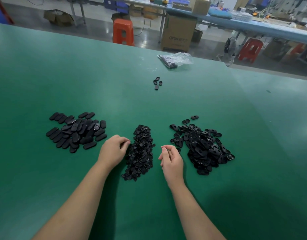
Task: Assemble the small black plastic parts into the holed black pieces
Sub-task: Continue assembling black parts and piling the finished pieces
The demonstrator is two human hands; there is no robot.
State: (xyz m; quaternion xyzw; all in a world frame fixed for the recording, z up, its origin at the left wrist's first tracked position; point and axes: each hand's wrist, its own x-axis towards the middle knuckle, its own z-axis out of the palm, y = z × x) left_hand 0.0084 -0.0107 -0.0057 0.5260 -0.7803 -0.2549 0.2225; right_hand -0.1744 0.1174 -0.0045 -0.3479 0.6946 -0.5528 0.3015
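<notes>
Three black heaps lie on the green table (pixel 62 75). In the middle is a heap of small black plastic parts (pixel 140 153). To the right is a heap of holed black oval pieces (pixel 203 146). To the left is a heap of smooth black oval pieces (pixel 76 131). My left hand (pixel 113 149) rests at the left edge of the small-parts heap, fingers curled with their tips touching the parts; whether it grips one is hidden. My right hand (pixel 171 158) hovers between the middle and right heaps, fingers loosely curled, nothing visible in it.
Several loose black ovals (pixel 157 82) lie farther back on the table. A clear plastic bag (pixel 176 59) with dark parts sits near the far edge. Beyond the table stand an orange stool (pixel 123 31), a cardboard box (pixel 178 34) and another workbench.
</notes>
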